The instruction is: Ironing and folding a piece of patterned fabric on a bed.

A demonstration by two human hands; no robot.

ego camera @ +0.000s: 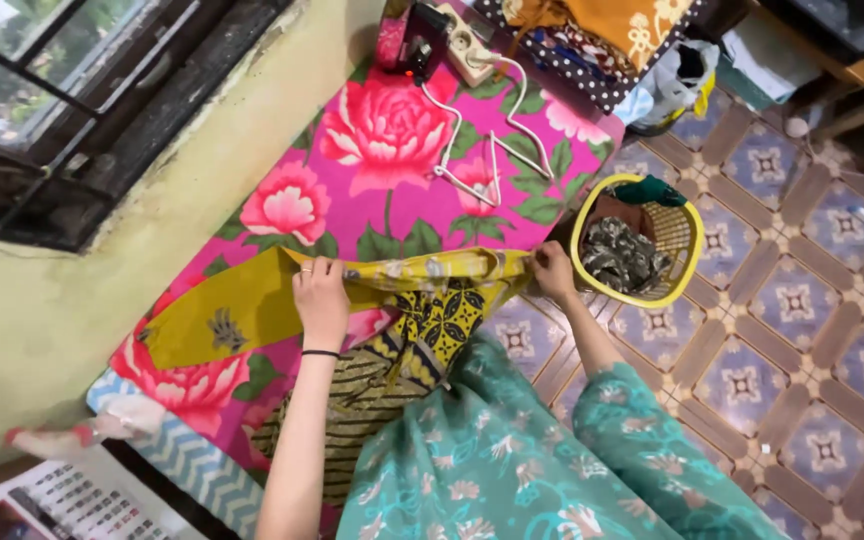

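**Both hands grip a yellow garment**

The left hand [321,300] and right hand [554,270] each clench the top edge of a yellow patterned garment [432,295], stretched between them over the pink floral surface [372,190]. A white hanger [492,150] lies beyond them; a yellow basket [687,240] stands just right of the right hand.

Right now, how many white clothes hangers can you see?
1. A white hanger lies on the pink floral cloth, beyond the yellow garment. Others may be hidden.

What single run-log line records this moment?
left hand: grips yellow garment | right hand: grips its other end | surface: floral cloth | nearby: yellow basket
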